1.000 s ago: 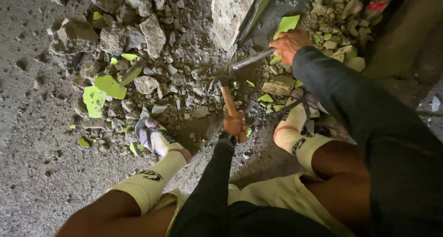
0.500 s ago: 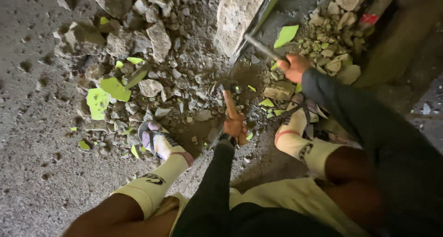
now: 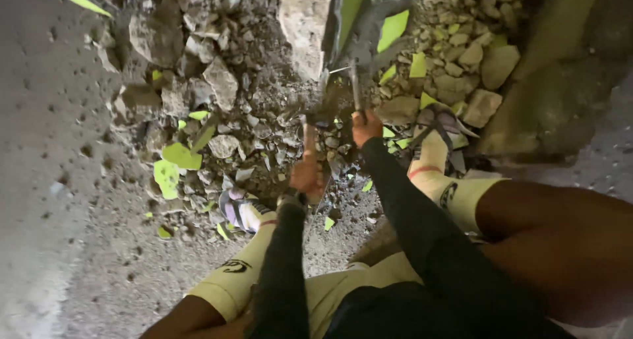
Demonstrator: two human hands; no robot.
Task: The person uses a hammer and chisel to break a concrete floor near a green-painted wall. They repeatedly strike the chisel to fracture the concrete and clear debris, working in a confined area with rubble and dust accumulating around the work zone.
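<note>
Hammer [image 3: 308, 131] and chisel [image 3: 354, 88] over rubble [image 3: 217, 95]. The left hand [image 3: 307, 176] is closed round the wooden hammer handle, whose long axis runs away from the person towards the head by the concrete slab [image 3: 304, 22]. The right hand [image 3: 366, 125], just beside it, grips the thin metal chisel, which stands nearly upright with its tip among the broken stones; the hammer head lies just left of it.

Black long sleeves [image 3: 422, 227], pale yellow shorts [image 3: 343, 286] and socks [image 3: 455, 190].

Dim, soft daylight from the left; deep shadow right, slight motion blur.
</note>
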